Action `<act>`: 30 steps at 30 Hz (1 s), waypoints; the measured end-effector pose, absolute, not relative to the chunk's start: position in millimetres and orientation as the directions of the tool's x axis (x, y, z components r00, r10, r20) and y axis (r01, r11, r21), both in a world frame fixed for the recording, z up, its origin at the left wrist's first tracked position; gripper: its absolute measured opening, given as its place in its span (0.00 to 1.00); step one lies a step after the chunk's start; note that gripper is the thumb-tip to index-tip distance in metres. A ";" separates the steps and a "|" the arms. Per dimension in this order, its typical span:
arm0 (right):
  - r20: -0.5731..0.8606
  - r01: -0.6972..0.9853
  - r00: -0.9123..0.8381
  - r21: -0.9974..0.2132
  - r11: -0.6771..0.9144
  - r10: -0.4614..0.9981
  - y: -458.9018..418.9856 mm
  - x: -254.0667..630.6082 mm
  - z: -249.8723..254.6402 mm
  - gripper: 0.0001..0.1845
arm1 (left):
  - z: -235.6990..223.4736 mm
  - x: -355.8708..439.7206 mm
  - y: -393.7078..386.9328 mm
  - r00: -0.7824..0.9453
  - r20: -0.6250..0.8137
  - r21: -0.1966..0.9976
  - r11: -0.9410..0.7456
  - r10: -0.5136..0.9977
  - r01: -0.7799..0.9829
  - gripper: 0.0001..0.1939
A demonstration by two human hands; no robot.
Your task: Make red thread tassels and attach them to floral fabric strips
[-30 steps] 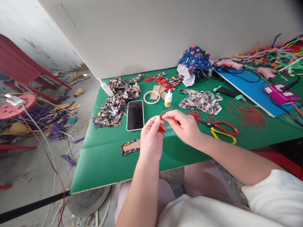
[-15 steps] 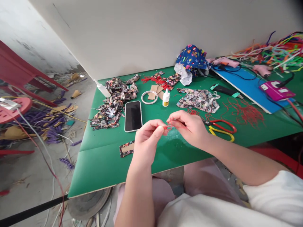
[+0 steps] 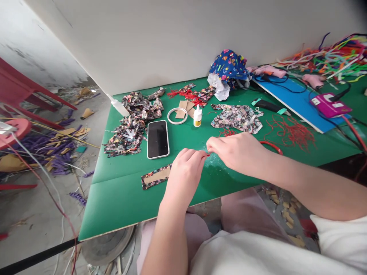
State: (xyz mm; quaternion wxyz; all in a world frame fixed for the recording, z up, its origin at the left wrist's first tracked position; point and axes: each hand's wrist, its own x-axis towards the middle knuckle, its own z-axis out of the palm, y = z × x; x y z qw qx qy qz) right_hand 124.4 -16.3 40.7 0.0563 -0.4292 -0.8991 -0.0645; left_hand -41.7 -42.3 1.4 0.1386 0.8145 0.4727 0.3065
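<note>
Over the green table (image 3: 114, 202), left hand (image 3: 185, 168) and right hand (image 3: 236, 151) pinch red thread (image 3: 208, 154), seemingly mid-work; tasselled pieces (image 3: 207, 94) look done, cardboard-backed strip (image 3: 156, 177) looks untasselled.

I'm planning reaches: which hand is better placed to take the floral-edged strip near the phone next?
Probably the left hand: the strip lies close beside it, partly hidden, while the right hand is farther off. Both seem to pinch red thread, though.
</note>
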 end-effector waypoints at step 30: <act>0.440 0.743 -0.410 -0.347 0.573 0.799 -19.1 118.5 21.4 0.11 | 0.9 -22.9 -27.5 0.024 -0.154 0.884 0.148 0.988 -0.443 0.06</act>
